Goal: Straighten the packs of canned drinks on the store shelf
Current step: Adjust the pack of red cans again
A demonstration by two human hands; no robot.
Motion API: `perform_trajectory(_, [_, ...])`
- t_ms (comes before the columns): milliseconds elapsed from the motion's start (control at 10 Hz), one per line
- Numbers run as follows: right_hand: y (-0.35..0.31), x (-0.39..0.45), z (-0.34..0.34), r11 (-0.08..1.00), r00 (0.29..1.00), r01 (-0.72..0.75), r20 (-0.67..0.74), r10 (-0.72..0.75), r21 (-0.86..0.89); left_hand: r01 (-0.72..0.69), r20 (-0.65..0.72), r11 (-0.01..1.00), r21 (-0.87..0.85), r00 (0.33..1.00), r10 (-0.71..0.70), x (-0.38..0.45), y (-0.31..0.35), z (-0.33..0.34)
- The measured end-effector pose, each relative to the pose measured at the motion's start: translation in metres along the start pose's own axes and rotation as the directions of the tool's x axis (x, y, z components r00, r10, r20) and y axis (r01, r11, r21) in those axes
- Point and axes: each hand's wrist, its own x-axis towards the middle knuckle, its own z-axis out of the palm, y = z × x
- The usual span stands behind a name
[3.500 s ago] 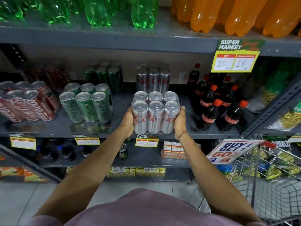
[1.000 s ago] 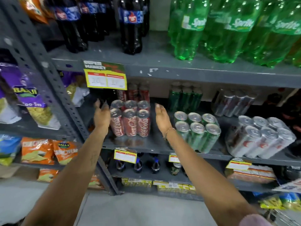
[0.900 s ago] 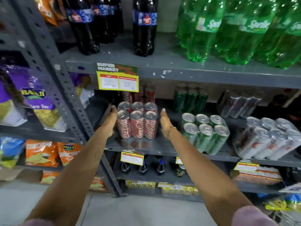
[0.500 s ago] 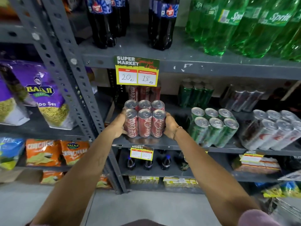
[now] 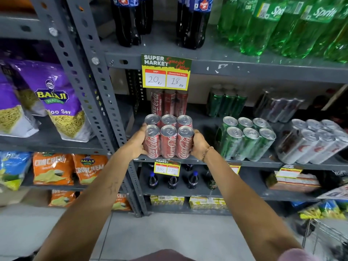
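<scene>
The red six-pack (image 5: 169, 141) at the shelf front is showing white Coca-Cola script down each can, and the red pack behind it (image 5: 169, 102) is carrying the same script. Above them a price card (image 5: 166, 72) is hanging from the shelf edge, reading "SUPER MARKET", "MRP 20" and "Discounted Price 18" (plus red scrawl that looks like "Special Offer"). A smaller card (image 5: 167, 167) below is reading 300 and 220. The green bottles (image 5: 271, 25) are displaying "Sprite". The purple bag (image 5: 56, 98) and the orange bag (image 5: 88, 169) are both wearing "BALAJI".
</scene>
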Motion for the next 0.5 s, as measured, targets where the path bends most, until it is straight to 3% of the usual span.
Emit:
perform_trajectory(400, [-0.004, -0.026, 0.005, 0.999, 0.999, 0.035, -0.015, -0.035, 0.004, -0.019, -0.010, 0.999, -0.051, 1.000, 0.019, -0.012, 0.002, 0.004])
perform_trajectory(500, [0.009, -0.039, 0.006, 0.990, 0.991, 0.132, -0.032, -0.133, -0.041, -0.156, -0.217, 0.987, 0.042, 0.963, 0.161, -0.015, -0.015, 0.011])
